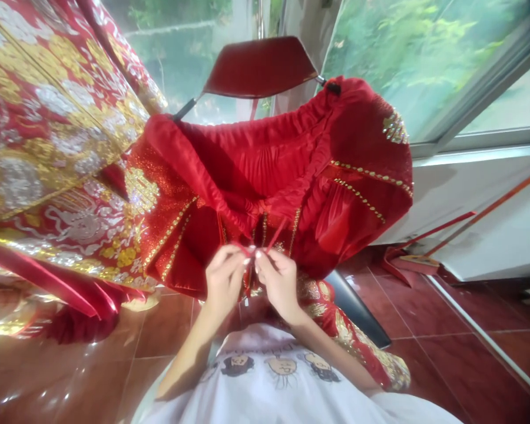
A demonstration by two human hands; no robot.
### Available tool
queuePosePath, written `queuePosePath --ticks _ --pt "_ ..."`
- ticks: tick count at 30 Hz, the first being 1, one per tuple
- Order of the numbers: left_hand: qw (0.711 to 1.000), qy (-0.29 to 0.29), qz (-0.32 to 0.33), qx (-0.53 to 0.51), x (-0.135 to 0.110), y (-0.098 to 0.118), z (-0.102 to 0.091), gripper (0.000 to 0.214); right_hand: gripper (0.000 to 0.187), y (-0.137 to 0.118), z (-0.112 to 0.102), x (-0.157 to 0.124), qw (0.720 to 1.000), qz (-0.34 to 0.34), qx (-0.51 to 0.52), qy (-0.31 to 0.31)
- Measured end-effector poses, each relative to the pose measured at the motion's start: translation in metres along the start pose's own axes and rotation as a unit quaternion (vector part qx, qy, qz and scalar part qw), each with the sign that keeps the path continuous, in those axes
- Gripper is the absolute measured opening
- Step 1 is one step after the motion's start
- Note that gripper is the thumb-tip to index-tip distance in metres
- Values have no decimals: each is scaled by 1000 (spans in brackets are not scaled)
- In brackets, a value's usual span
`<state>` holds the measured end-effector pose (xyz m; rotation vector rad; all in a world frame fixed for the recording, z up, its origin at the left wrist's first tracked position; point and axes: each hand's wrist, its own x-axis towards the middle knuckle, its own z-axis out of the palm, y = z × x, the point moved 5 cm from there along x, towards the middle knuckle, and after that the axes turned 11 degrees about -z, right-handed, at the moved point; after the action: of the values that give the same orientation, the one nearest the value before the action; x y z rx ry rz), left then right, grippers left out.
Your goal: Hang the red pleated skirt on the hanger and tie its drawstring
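A red gathered garment (pixel 291 165) with gold bead trim hangs over the back of a dark red chair (pixel 260 65). Thin red cords (pixel 276 232) run down from its middle. My left hand (pixel 223 280) and my right hand (pixel 280 282) are close together just below the garment, each with fingers pinched on a cord end. The fingertips almost touch. A red and gold embroidered cloth (pixel 348 335) lies across my right forearm and lap.
A large red, gold and silver embroidered robe (pixel 48 147) hangs at the left, down to the glossy red tiled floor (pixel 446 353). Windows (pixel 424 53) stand behind the chair. A white low wall (pixel 490 206) and thin orange-red sticks (pixel 468 218) lie at the right.
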<state>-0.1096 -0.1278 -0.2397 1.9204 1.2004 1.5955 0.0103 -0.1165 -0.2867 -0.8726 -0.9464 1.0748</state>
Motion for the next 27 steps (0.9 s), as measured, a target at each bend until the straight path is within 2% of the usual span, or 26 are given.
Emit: queuePosePath --ticks 2,5,7,10,13,15,17,19,21,24,27 --pt "996 -42 56 63 7 14 7 18 30 7 0 0 997 39 61 31" --pt "984 -105 51 133 16 19 22 20 34 14 0 1 982 103 135 79" --pt "976 -97 59 188 21 20 28 21 39 16 1 2 973 142 159 81" --pt "973 -28 65 221 26 20 28 19 46 15 5 2 967 175 176 55" --pt "987 69 37 139 28 18 22 16 52 13 7 0 970 162 174 52" --pt "985 144 12 93 26 13 16 21 54 14 9 -4 973 153 163 51" --pt "982 177 -41 58 25 3 14 25 53 15 11 -6 979 137 147 43" --pt "983 139 -116 -15 24 -11 19 36 51 16 12 -6 984 117 132 26" --pt "974 58 -189 -113 23 -24 26 38 48 16 12 -4 988 101 120 9" --pt "939 -47 -265 -212 21 -36 33 13 46 17 10 0 990 91 110 -13" --pt "887 -75 -318 -325 18 -47 29 22 47 18 7 4 991 83 103 -28"
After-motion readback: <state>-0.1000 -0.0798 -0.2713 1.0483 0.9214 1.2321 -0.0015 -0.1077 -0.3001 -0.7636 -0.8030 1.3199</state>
